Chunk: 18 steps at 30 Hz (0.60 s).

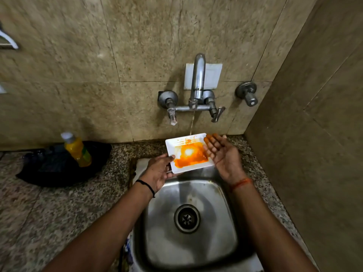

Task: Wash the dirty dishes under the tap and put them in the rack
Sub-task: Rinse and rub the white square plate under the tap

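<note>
A white rectangular plate (177,143) smeared with orange sauce is held over the back of the steel sink (225,222). My left hand (159,170) grips the plate's near left corner. My right hand (222,152) is open, palm up, at the plate's right edge, its fingertips stained orange. A thin stream of water falls from the wall tap (197,83) onto the plate's far edge. No other dishes show.
A black rack or tray (49,169) sits on the speckled granite counter (59,222) at the left, with a bottle of yellow liquid (77,150) on it. A second valve (247,93) sticks out of the wall right of the tap. A tiled side wall closes in the right.
</note>
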Each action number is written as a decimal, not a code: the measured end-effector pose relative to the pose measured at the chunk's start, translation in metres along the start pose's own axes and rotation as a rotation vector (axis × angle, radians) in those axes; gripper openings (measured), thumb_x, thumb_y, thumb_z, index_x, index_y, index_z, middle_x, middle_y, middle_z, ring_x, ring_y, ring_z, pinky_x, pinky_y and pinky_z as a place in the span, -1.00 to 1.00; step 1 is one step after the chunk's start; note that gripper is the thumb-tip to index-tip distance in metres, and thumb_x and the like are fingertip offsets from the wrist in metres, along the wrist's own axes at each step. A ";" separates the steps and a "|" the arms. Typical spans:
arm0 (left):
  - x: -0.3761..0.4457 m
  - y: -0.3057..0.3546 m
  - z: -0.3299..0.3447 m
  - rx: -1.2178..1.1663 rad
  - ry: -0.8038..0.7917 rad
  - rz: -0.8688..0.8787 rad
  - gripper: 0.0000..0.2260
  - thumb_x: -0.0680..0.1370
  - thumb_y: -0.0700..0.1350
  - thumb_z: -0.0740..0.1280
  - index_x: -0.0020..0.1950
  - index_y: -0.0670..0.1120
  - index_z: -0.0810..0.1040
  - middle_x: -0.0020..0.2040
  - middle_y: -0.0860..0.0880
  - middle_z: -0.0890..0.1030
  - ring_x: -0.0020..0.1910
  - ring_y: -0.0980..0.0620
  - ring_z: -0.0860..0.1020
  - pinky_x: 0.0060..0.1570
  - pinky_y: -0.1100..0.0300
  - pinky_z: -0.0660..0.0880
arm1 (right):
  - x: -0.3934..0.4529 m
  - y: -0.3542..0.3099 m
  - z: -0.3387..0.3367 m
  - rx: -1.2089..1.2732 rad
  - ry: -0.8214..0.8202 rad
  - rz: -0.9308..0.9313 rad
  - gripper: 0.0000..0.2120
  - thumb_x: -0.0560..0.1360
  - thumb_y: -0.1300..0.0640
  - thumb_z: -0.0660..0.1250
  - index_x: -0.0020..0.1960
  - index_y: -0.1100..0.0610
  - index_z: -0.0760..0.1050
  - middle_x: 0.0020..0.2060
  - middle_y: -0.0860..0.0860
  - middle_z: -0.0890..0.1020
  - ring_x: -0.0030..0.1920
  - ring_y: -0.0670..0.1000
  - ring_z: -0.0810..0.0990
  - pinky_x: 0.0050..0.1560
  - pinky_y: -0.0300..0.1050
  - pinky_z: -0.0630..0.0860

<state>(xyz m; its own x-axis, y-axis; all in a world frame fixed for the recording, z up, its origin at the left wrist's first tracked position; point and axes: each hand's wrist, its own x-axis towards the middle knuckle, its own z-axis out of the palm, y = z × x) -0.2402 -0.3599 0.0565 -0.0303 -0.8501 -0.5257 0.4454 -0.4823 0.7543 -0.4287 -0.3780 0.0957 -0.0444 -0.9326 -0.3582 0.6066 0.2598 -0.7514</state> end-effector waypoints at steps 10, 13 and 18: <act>-0.001 0.005 0.005 0.053 -0.013 0.007 -0.72 0.57 -0.25 0.30 0.28 -0.18 0.52 0.01 -0.15 0.66 -0.10 -0.08 0.64 -0.13 0.00 0.62 | 0.038 -0.043 0.023 -0.904 0.225 -0.487 -0.67 0.57 -0.11 0.23 -0.18 0.03 0.66 -0.18 0.05 0.68 -0.06 0.09 0.63 -0.03 -0.06 0.53; -0.002 0.005 0.006 0.054 -0.005 0.002 -0.73 0.57 -0.25 0.30 0.26 -0.17 0.53 0.03 -0.16 0.65 -0.10 -0.09 0.64 -0.18 0.02 0.64 | 0.040 -0.043 0.020 -1.265 0.295 -0.601 -0.34 0.48 -0.42 0.07 -0.19 0.12 0.63 -0.36 0.02 0.61 -0.25 0.08 0.58 -0.26 -0.09 0.40; -0.003 0.004 0.007 0.061 0.006 -0.005 -0.76 0.57 -0.25 0.30 0.24 -0.18 0.53 0.00 -0.15 0.66 -0.11 -0.10 0.64 -0.21 0.00 0.64 | 0.046 -0.052 0.026 -1.455 0.412 -0.709 -0.21 0.47 -0.48 -0.13 -0.14 0.12 0.60 -0.19 0.15 0.65 -0.14 0.18 0.59 -0.21 -0.09 0.37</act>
<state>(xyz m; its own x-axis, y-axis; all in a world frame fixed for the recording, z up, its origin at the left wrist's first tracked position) -0.2449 -0.3608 0.0635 -0.0274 -0.8464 -0.5319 0.3894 -0.4991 0.7741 -0.4416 -0.4408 0.1331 -0.3046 -0.8968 0.3208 -0.8071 0.0642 -0.5869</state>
